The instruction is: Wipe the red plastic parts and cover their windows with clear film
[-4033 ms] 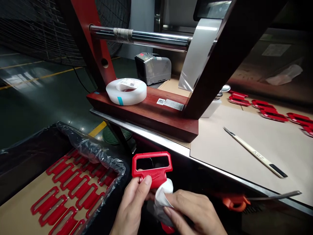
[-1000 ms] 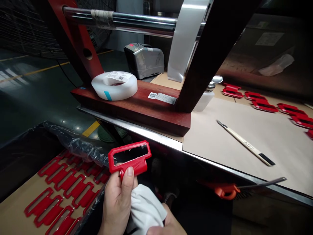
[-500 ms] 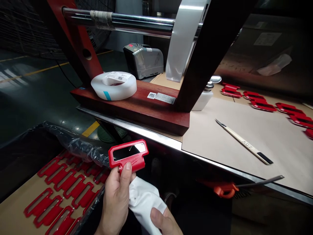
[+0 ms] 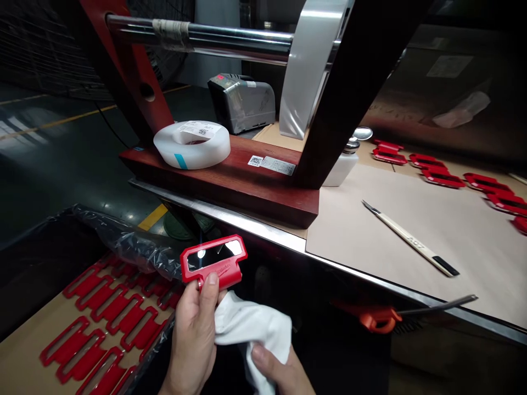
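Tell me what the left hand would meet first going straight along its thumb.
Likely the shiny silver metal table edge, up and ahead of the left hand; its red, flat plastic part would touch first. Depth is unclear, so it might pass above or below.

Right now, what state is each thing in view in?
Red plastic frame with shiny window, raised in left hand
White cloth, creased, gripped by right hand
Slim cream-handled knife, lying flat, blade bare
Translucent white film roll, lying flat, labelled
Black-lined box, open, holding red parts
White bottle with silver top, upright, partly hidden
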### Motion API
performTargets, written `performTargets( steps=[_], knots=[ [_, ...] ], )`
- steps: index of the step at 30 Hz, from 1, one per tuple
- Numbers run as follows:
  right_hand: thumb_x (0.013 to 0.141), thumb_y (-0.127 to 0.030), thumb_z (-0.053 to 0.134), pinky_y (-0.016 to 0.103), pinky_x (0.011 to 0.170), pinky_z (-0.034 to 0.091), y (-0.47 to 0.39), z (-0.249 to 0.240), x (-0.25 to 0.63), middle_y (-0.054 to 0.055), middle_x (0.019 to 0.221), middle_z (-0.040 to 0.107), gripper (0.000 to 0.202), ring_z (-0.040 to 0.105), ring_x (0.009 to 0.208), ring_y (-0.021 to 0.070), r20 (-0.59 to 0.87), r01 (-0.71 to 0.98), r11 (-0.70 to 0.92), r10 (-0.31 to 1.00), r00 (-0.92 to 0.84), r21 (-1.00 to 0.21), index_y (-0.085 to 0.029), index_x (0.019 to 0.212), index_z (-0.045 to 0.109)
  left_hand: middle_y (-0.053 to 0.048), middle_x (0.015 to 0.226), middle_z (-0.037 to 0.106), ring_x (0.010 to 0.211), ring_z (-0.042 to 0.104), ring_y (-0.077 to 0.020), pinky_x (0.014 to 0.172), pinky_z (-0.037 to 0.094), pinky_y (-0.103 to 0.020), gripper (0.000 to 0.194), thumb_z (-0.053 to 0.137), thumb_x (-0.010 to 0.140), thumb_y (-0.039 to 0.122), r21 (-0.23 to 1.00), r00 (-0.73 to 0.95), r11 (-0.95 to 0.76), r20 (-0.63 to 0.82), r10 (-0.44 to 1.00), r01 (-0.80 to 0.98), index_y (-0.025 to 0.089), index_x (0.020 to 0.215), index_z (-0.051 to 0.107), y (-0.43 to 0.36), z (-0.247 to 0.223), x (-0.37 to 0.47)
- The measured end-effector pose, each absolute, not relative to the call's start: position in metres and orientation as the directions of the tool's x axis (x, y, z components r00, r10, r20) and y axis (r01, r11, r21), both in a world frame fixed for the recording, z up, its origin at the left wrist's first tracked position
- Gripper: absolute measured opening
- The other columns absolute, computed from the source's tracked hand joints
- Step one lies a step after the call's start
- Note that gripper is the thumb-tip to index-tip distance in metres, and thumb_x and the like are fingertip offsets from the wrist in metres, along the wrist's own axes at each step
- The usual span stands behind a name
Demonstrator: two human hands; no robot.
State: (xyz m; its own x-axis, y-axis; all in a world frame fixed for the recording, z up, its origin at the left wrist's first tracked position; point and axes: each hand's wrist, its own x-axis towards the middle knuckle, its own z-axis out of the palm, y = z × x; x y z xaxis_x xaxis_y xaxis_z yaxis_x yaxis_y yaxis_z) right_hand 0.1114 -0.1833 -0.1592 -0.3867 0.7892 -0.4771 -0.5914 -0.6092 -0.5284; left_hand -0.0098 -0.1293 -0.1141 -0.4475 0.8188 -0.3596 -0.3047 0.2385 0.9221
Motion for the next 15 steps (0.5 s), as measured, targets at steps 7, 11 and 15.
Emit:
performTargets(
  steps=[7,11,15],
  knots=[
    [0.064,-0.059,0.076,0.039,0.095,0.042,-0.175,-0.154,0.13,0.009,0.104,0.069,0.058,0.061,0.1,0.0279,-0.342,-0.432,-0.496,0.856,-0.387,-0.753,-0.02,0.107,0.071,0.004,0.059,0.055,0.055,0.049,-0.0111,0.047,0.044,-0.016,0.038,0.073,0.07,0.054,0.914,-0.448,0.257,-0.381,0.809,-0.313,0.019,0.079,0.061,-0.138,-0.116,-0.004],
    [0.068,-0.05,0.077,0.036,0.092,0.044,-0.167,-0.15,0.124,0.005,0.094,0.071,0.036,0.062,0.095,0.025,-0.267,-0.353,-0.343,0.931,-0.247,-0.87,-0.022,0.092,0.075,0.003,0.065,0.06,0.059,0.055,-0.0128,0.047,0.044,-0.017,0.035,0.07,0.075,0.052,0.918,-0.441,0.222,-0.357,0.824,-0.328,0.02,0.089,0.063,-0.141,-0.114,-0.002],
    [0.069,-0.05,0.076,0.038,0.086,0.048,-0.166,-0.151,0.118,0.008,0.089,0.071,0.045,0.064,0.089,0.0255,-0.371,-0.563,-0.48,0.877,-0.306,-0.672,-0.016,0.098,0.073,0.003,0.067,0.06,0.06,0.054,-0.0129,0.046,0.041,-0.017,0.036,0.07,0.074,0.053,0.922,-0.455,0.213,-0.349,0.819,-0.323,0.021,0.088,0.062,-0.137,-0.113,-0.003]
  ],
)
